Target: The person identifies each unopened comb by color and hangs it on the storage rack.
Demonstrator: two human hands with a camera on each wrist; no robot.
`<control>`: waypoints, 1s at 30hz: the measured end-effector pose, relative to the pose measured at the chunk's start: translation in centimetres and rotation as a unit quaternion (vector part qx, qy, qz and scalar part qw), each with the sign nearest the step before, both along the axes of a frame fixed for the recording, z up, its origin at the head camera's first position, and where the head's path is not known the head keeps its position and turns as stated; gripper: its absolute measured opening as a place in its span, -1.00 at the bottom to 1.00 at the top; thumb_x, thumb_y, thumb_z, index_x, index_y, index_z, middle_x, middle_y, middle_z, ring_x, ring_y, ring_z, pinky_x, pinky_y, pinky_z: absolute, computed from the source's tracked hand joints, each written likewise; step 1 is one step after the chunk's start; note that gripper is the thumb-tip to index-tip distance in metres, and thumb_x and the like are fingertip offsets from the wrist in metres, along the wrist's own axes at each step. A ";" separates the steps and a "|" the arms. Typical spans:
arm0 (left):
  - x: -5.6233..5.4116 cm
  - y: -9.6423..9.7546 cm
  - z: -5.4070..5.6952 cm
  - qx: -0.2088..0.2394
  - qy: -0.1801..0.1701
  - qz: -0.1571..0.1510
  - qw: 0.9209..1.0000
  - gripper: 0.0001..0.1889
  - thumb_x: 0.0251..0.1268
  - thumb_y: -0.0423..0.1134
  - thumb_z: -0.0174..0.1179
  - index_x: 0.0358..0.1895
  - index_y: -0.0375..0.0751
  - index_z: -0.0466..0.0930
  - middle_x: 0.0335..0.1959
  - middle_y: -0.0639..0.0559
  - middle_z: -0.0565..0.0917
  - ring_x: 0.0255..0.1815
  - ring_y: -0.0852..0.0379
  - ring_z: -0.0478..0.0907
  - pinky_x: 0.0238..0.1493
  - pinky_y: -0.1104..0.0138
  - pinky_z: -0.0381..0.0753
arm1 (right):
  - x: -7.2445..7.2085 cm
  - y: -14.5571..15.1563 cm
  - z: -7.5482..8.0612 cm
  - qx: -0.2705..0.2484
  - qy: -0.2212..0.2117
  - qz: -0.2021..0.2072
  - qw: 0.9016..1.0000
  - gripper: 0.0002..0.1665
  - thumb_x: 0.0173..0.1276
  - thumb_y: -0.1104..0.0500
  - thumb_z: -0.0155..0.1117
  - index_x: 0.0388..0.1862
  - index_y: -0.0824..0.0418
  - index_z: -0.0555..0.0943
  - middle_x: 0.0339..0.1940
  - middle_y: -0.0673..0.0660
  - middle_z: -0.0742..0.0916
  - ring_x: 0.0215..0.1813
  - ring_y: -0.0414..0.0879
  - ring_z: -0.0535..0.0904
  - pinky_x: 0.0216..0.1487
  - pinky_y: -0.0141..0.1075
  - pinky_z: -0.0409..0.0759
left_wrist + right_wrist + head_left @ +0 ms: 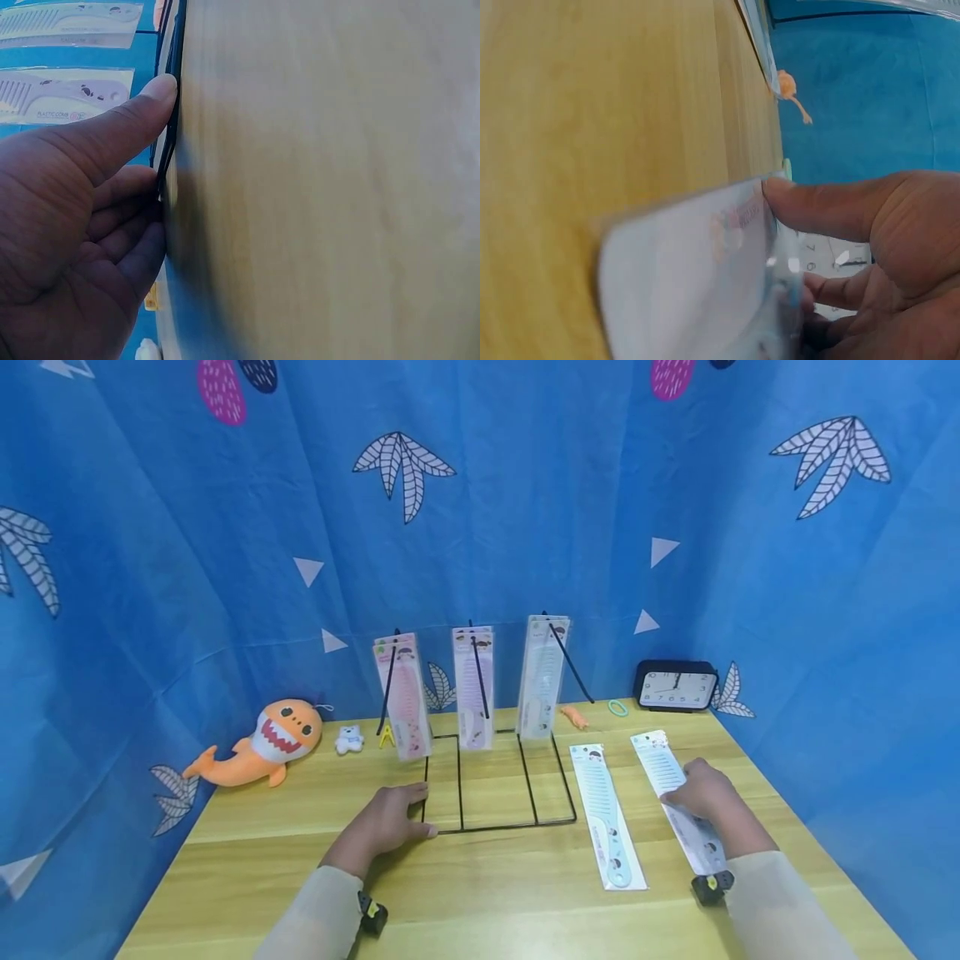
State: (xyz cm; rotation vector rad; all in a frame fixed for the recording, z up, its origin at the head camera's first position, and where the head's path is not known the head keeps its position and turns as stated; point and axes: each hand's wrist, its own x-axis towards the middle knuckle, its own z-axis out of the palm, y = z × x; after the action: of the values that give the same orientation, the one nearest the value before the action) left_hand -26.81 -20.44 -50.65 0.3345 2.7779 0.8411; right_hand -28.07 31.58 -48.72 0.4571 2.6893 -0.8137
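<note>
My left hand (388, 818) is at the front left corner of a black wire display rack (495, 827), its thumb and fingers about the base wire. In the left wrist view, the thumb touches the rack's wire (177, 112). On the right, my right hand (703, 789) grips a packaged comb (686, 835) by its edges. In the right wrist view this package (690, 277) is tilted off the table. Another packaged comb (606, 818) lies flat between the rack and my right hand. Pink (405, 702), purple (474, 693) and pale green combs (542, 685) hang on the rack's hooks.
An orange shark plush (281, 735) sits at the back left, with a small white bear (348, 739) and a yellow clip (386, 737) beside it. Behind the combs lie an orange figure (574, 717), a green ring (618, 707) and a black clock (676, 686). Blue curtain (480, 527) surrounds the table.
</note>
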 end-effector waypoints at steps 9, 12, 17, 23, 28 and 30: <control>-0.2 0.1 0.0 -0.001 0.002 0.002 1.000 -0.21 0.33 -0.06 0.58 0.56 -0.25 0.51 0.66 -0.11 0.46 0.70 -0.28 0.33 0.70 -0.16 0.35 | -0.3 1.1 0.5 -0.026 0.129 -0.036 0.991 -0.24 0.66 0.25 0.03 0.66 0.61 0.09 0.45 0.68 0.41 0.44 0.52 0.39 0.48 0.35 0.50; -0.2 0.1 0.0 -0.003 0.003 0.001 1.000 -0.21 0.34 -0.06 0.58 0.57 -0.25 0.51 0.66 -0.10 0.46 0.70 -0.27 0.33 0.70 -0.16 0.35 | -0.2 1.1 1.2 -0.086 0.150 -0.080 0.982 -0.28 0.73 0.19 -0.03 0.70 0.49 0.13 0.55 0.57 0.42 0.46 0.43 0.43 0.38 0.25 0.59; -0.2 0.1 0.0 -0.004 0.001 0.003 1.000 -0.21 0.33 -0.06 0.58 0.57 -0.24 0.51 0.66 -0.09 0.45 0.71 -0.26 0.32 0.71 -0.15 0.35 | 0.2 0.6 3.1 -0.166 0.196 -0.117 0.959 -0.39 0.79 0.05 -0.02 0.66 0.29 0.31 0.58 0.38 0.46 0.38 0.23 0.51 0.08 -0.14 0.60; -0.1 0.0 0.1 -0.007 0.001 0.002 1.000 -0.22 0.34 -0.06 0.57 0.56 -0.24 0.52 0.66 -0.10 0.45 0.70 -0.27 0.32 0.70 -0.16 0.36 | 1.0 -0.2 5.1 -0.204 0.275 -0.101 0.934 -0.50 0.74 -0.10 0.17 0.39 0.21 0.53 0.42 0.26 0.62 0.23 -0.01 0.63 -0.05 -0.40 0.67; -0.1 0.1 0.0 -0.006 -0.006 0.006 1.000 -0.21 0.34 -0.06 0.57 0.57 -0.23 0.51 0.67 -0.09 0.44 0.71 -0.27 0.31 0.70 -0.16 0.35 | 1.8 -1.3 6.2 -0.249 0.309 -0.081 0.914 -0.58 0.69 -0.08 0.29 0.26 0.19 0.59 0.24 0.10 0.69 0.05 -0.37 0.65 0.02 -0.50 0.80; -0.1 0.1 0.0 -0.005 -0.009 0.008 1.000 -0.21 0.33 -0.06 0.58 0.57 -0.23 0.51 0.67 -0.09 0.45 0.71 -0.27 0.31 0.70 -0.16 0.35 | 2.1 -1.8 6.6 -0.264 0.324 -0.068 0.906 -0.62 0.69 -0.01 0.30 0.23 0.23 0.59 0.18 0.06 0.70 0.05 -0.42 0.66 0.04 -0.47 0.81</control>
State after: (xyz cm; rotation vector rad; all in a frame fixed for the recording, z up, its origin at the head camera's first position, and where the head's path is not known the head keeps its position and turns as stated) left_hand -26.96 -20.33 -50.67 0.3020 2.7706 0.8303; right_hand -25.95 29.83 -42.07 0.2685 2.8107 -1.9604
